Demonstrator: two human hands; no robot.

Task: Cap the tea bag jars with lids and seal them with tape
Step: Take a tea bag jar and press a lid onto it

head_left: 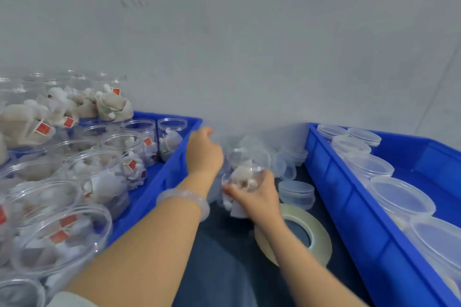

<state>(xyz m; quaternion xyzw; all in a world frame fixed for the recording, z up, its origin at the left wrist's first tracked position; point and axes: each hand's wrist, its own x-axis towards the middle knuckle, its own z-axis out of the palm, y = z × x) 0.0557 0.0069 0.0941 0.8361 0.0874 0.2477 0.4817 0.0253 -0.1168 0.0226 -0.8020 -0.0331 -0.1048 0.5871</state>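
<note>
Far left of the fingers: blue bin [154,182] packed with open tea bag jars [117,147]. Left hand [204,154] just past the bin's rim, fingers curled and blurred; cannot tell whether pinching anything. Close beside it, right hand [254,197], fingers wrapped round a clear jar [247,167] of tea bags. Right of those fingers, loose lids [295,190]; beneath the wrist, tape roll [321,239]. Farther right, second blue bin [349,219] holding lidded containers [401,197].

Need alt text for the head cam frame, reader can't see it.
The right hand grips a clear jar of tea bags between two blue bins, the blurred left hand beside it. The left bin holds open filled jars, the right bin clear lids; a tape roll lies under the right forearm.
</note>
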